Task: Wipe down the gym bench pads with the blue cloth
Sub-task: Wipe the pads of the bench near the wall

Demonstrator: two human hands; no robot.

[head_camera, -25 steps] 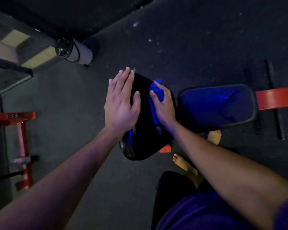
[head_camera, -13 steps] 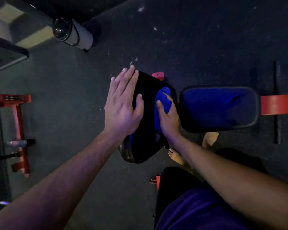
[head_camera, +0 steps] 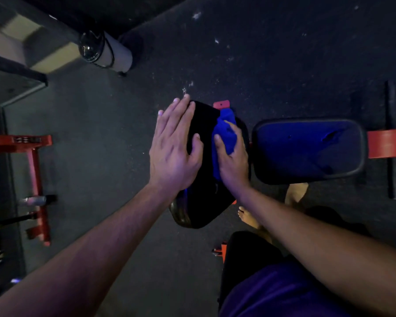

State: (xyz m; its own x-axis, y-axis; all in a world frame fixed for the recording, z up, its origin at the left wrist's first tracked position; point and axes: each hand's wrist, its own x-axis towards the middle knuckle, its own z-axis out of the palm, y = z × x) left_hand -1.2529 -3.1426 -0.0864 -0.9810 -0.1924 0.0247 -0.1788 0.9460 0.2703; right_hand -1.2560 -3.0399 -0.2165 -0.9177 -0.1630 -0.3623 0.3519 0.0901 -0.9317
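Blue cloth (head_camera: 224, 133) partly under right hand (head_camera: 233, 163).

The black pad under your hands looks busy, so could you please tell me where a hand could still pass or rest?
The black pad is bare in the strip between the left hand and the blue cloth, and at its near end. The second pad is bare all over. It is crowded where the right hand presses the cloth.
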